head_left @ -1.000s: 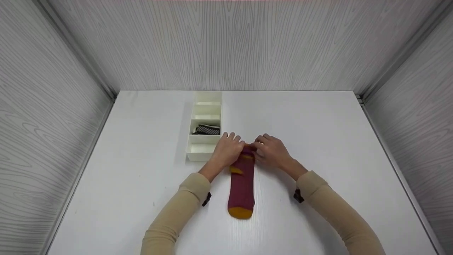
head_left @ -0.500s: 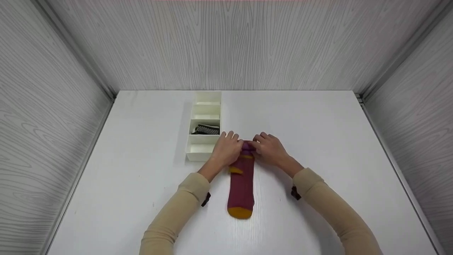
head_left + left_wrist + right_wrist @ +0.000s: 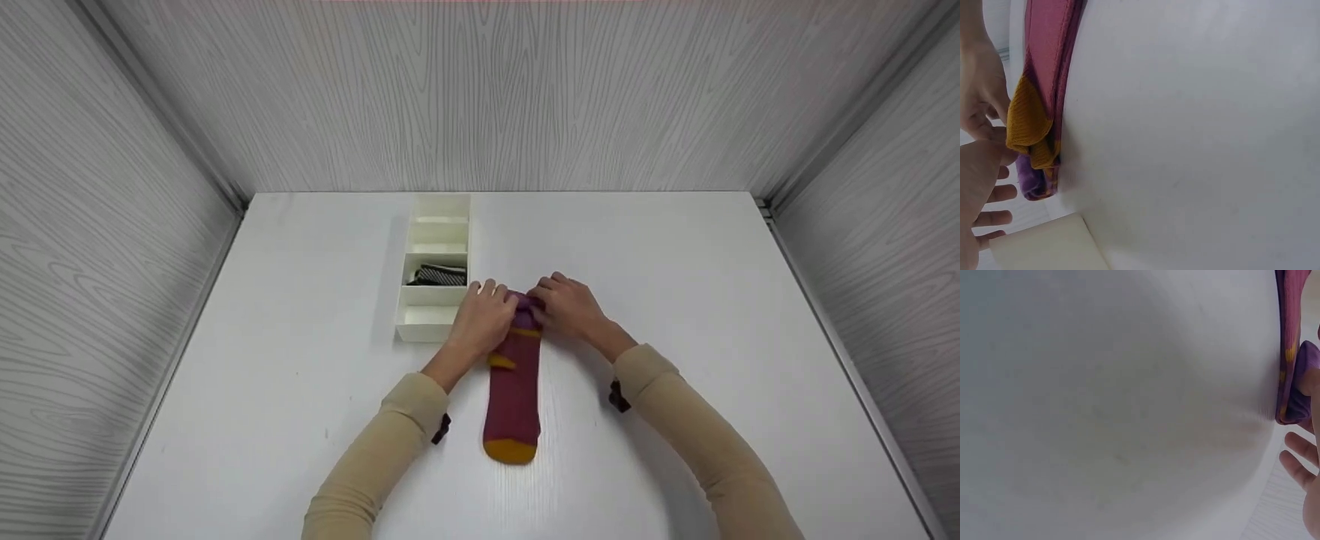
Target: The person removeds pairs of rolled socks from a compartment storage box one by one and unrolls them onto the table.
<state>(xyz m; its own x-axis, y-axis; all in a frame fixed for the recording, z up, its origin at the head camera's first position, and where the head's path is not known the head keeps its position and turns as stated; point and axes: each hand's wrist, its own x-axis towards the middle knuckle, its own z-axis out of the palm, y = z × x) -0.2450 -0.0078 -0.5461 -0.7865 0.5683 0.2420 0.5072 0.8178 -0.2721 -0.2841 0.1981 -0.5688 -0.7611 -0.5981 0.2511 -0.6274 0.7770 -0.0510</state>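
Note:
A maroon sock [image 3: 513, 405] with mustard toe and heel patches lies lengthwise on the white table, its toe pointing toward me. It looks layered along its edge in the left wrist view. At the far end the top is folded over, showing a purple inside [image 3: 1298, 405]. My left hand [image 3: 484, 316] pinches the left side of that end, thumb by the mustard heel patch [image 3: 1028, 115]. Opposite it, my right hand [image 3: 571, 306] pinches the purple fold, its thumb laid on the fabric. Both hands partly cover the folded end.
A cream divided box [image 3: 429, 332] stands just left of my left hand, its near corner close to the sock. One compartment holds a black-and-white patterned cloth item [image 3: 440, 275]. Grey wood-grain panels [image 3: 480, 97] enclose the table at the back and sides.
My right hand has moved slightly away from me and to the left. More purple lining shows at the folded top. The left hand and the toe end have stayed nearly in place.

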